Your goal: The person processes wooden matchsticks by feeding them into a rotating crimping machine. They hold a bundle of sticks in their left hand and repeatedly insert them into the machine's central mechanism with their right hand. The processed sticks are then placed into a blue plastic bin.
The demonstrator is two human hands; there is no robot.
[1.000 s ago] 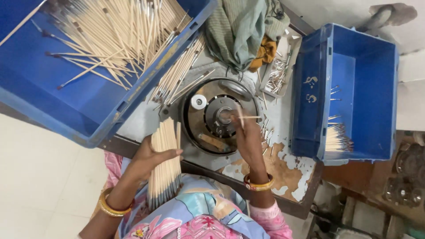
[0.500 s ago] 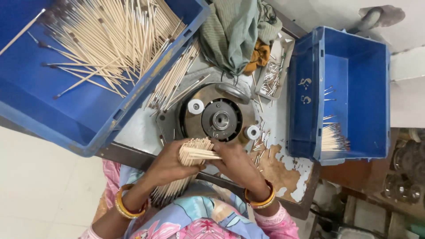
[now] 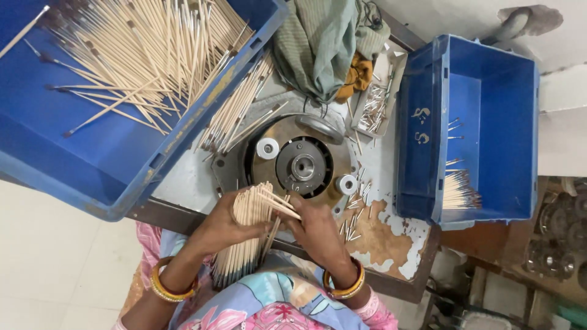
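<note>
Stick selection: left hand [image 3: 229, 223] clasps a bundle of sticks [image 3: 251, 238]; right hand [image 3: 315, 229] pinches a few loose, likely bound for the round machine head [image 3: 304, 166], needing steady aim.

Pale wooden sticks [image 3: 247, 238] with dark tips, two blue crates [image 3: 92, 177] left and right [image 3: 489, 122], a grey-green striped cloth [image 3: 318, 43], gold-and-red bangles [image 3: 168, 287], a pink-and-blue floral garment [image 3: 275, 305], a white surface [image 3: 391, 201] chipped to brown.

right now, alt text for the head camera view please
A person's left hand grips a bundle of thin wooden sticks while the right hand picks at its top, in front of a round metal machine between two blue crates.
</note>
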